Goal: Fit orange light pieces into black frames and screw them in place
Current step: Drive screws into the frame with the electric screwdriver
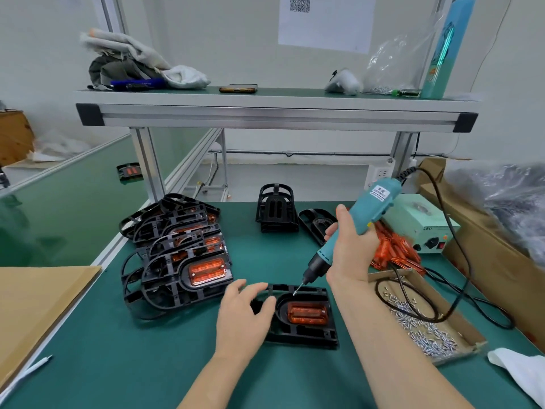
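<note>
A black frame [300,332] lies flat on the green mat in front of me, with an orange light piece [308,312] seated in its oval recess. My left hand [243,315] rests on the frame's left end, fingers curled over its edge. My right hand [351,249] grips a teal electric screwdriver [365,214], tilted, its bit tip touching the frame's upper edge just above the orange piece. Loose orange light pieces [392,249] are heaped behind my right hand.
A stack of black frames with orange pieces fitted [177,255] sits at left. Upright empty frames [277,212] stand at the back. A cardboard tray of screws [424,323] lies at right, crossed by the screwdriver cable. A power box [421,225] and cardboard boxes stand far right.
</note>
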Motion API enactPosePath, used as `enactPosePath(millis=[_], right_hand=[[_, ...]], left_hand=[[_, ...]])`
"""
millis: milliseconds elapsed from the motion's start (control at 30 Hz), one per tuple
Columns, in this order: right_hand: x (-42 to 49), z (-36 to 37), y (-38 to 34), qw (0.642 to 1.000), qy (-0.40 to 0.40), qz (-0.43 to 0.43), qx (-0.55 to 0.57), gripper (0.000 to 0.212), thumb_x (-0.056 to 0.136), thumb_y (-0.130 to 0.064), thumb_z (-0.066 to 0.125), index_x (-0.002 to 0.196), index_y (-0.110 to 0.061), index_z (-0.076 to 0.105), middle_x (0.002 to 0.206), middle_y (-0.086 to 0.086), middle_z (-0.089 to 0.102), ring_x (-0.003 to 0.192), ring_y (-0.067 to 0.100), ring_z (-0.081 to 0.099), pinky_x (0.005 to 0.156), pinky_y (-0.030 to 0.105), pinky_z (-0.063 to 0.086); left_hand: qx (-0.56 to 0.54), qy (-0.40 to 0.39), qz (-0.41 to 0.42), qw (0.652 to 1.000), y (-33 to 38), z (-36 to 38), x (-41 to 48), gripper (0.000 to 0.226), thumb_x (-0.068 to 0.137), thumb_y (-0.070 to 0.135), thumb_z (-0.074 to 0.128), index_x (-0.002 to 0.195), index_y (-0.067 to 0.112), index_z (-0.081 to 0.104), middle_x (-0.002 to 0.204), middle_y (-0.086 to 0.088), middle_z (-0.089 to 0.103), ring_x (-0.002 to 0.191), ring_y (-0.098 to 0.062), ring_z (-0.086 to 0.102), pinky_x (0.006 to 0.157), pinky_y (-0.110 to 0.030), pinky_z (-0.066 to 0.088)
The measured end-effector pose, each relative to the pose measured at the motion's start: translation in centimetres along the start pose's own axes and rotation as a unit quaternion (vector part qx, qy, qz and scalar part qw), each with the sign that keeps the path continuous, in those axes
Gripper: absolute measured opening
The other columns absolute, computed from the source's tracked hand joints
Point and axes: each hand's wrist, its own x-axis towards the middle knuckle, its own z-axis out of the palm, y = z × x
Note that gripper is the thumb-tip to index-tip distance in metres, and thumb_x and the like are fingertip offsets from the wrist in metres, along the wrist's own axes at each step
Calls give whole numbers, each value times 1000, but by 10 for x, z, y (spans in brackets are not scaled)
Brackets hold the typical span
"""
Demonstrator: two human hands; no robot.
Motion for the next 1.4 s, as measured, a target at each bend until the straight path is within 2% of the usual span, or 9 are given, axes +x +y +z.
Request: enactPosePath(millis=[67, 200, 267, 367, 600, 667, 767, 967, 1400], right_hand=[[-5, 1, 4, 999, -37, -30, -26, 21, 84, -28, 73, 86, -18, 55, 53, -2, 57, 49, 13, 53, 50, 25, 45], [-13, 1, 9, 990, -92, -82, -68, 21, 82, -29, 74, 84, -18, 57, 56, -2, 58, 49, 12, 55, 50, 21, 46], [-16, 3, 11, 985, -113, -99, -88, 22, 81, -33, 75, 82, -19, 57, 55, -3, 59, 50, 13, 55, 51, 22, 47], [-22, 7, 14, 979, -138, -106, -111, 27, 77, -43, 74, 80, -21, 59, 55, -3, 59, 52, 13, 57, 53, 24, 48], [-34, 13, 19, 964, -177, -127, -150, 26, 78, -46, 72, 78, -24, 58, 64, 2, 60, 59, 25, 58, 57, 34, 51], [-37, 13, 20, 961, -181, -137, -160, 26, 78, -47, 71, 78, -25, 58, 65, 2, 60, 62, 30, 59, 57, 32, 51], [-40, 15, 19, 955, -191, -152, -167, 24, 78, -49, 70, 78, -29, 58, 64, -5, 60, 59, 18, 60, 54, 21, 48], [-46, 18, 21, 939, -243, -154, -189, 14, 80, -49, 71, 75, -46, 58, 62, -10, 59, 58, 12, 57, 54, 21, 48], [-49, 17, 28, 920, -297, -142, -211, 21, 78, -45, 70, 74, -38, 50, 58, -20, 52, 54, 4, 49, 53, 16, 41]], left_hand=[[-6, -33, 17, 999, -3, 2, -2, 40, 84, 48, 69, 123, 42, 64, 152, 2, 35, 139, -15, 33, 116, -35, 27], [41, -134, 38, 989, -11, -2, -4, 87, 58, 82, 62, 138, 58, 40, 160, 19, 8, 144, -17, 16, 118, -39, 19], [75, -158, 52, 983, -14, -3, -3, 101, 51, 86, 62, 144, 57, 33, 161, 19, 4, 146, -19, 11, 119, -40, 16], [69, -158, 49, 984, -15, -3, -1, 111, 49, 87, 64, 148, 48, 33, 160, 21, 6, 147, -18, 12, 119, -39, 18], [58, -148, 68, 985, -17, -1, 0, 112, 50, 87, 66, 149, 41, 37, 158, 19, 13, 147, -9, 15, 121, -34, 21], [58, -146, 70, 985, -17, -1, 0, 112, 51, 86, 66, 149, 40, 38, 158, 18, 14, 147, -9, 16, 121, -34, 22], [57, -146, 70, 985, -17, -1, 0, 112, 50, 87, 66, 148, 40, 39, 158, 18, 14, 147, -8, 16, 121, -34, 23], [55, -146, 72, 985, -16, -1, 0, 112, 50, 85, 66, 149, 40, 38, 157, 18, 15, 146, -8, 18, 120, -35, 24], [48, -147, 74, 985, -17, -1, 0, 113, 49, 82, 72, 148, 40, 40, 156, 19, 16, 146, -7, 19, 119, -37, 27]])
